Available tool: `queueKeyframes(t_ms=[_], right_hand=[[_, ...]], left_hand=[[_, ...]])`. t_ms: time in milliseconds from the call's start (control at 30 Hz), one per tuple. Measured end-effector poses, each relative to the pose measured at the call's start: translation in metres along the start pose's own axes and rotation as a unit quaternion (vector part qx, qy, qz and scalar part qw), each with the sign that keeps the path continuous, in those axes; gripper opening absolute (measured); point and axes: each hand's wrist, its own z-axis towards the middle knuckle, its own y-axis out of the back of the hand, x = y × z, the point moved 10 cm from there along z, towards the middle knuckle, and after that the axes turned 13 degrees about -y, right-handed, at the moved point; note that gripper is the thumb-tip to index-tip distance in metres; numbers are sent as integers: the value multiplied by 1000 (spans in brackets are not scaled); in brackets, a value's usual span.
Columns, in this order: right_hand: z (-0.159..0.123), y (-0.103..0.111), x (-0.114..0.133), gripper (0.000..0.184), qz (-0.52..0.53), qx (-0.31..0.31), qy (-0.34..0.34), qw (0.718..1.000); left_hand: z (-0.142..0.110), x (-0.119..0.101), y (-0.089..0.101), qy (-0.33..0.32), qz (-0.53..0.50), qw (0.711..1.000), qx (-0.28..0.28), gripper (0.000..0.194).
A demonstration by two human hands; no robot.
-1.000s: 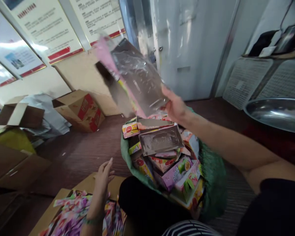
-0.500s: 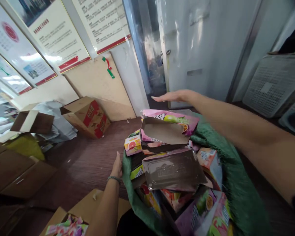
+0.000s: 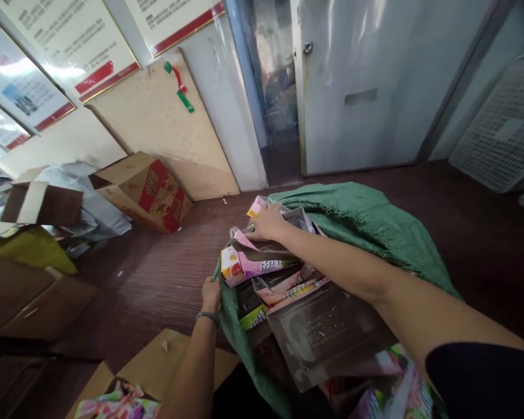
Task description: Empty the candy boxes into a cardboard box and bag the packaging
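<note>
A green woven sack [image 3: 344, 198] stands in front of me, its mouth wide around torn, fruit-printed cartons [image 3: 273, 265]. My left hand [image 3: 212, 295] is closed on the sack's left rim. Over the far left of the pile, my right hand [image 3: 268, 222] has its fingers curled on a pink carton, partly hiding it. A clear plastic tray [image 3: 323, 331] lies tilted on top, below my right forearm. Dark cuffs and my arm cover part of the contents on the right.
An open cardboard box [image 3: 157, 361] with colourful wrapped pieces [image 3: 117, 401] is at lower left. A red-printed carton [image 3: 146, 189] stands by the wall board [image 3: 170, 128]. Beyond the sack is a grey door [image 3: 362, 134]; white plastic crates [image 3: 502, 134] stand at right.
My right hand has come down from above the sack onto the cartons. The sack's far side has spread outward, and the top cartons and plastic tray have shifted. My left hand now grips the rim.
</note>
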Motion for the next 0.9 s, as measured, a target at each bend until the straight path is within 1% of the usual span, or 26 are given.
queueKeyframes(t_ms=[100, 167, 267, 367, 467, 533, 600, 667, 700, 733, 767, 833, 867, 900], right_hand=[[-10, -4, -5, 70, 3, -62, 3, 998], [-18, -8, -5, 64, 7, -83, 20, 996], [-33, -18, -3, 52, 13, -102, 54, 993], [-49, -40, 4, 41, 13, -93, 112, 989], [-63, -71, 4, 39, -1, -71, 172, 983], [-69, -86, -4, 37, -10, -75, 188, 979], [-72, -95, -15, 32, -17, -94, 190, 977], [-74, -99, -28, 30, -20, -114, 187, 975], [-76, -100, -34, 29, -19, -125, 189, 974], [-78, -100, -38, 28, -16, -136, 192, 972], [-81, -99, -42, 28, -13, -149, 195, 969], [-87, -97, -46, 28, -2, -176, 200, 964], [-90, -97, -46, 27, 5, -187, 201, 962], [-93, -97, -46, 27, 12, -194, 201, 960]], left_hand=[[5, -9, 16, -19, 41, 997, -63, 17], [9, -20, 21, -37, 63, 992, -99, 19], [13, -37, 18, -61, 82, 986, -133, 21], [12, -56, 12, -87, 87, 981, -152, 19], [-1, -78, 13, -131, 37, 975, -174, 15], [-18, -92, 20, -153, -20, 970, -186, 16], [-39, -101, 27, -152, -67, 968, -188, 20], [-59, -106, 32, -141, -105, 970, -168, 25], [-66, -108, 31, -134, -128, 972, -145, 28], [-70, -109, 28, -124, -148, 975, -108, 31], [-71, -110, 23, -112, -164, 978, -60, 33], [-64, -113, 11, -98, -174, 979, 43, 35], [-55, -116, 9, -105, -162, 978, 76, 35], [-43, -120, 11, -121, -133, 980, 86, 35]])
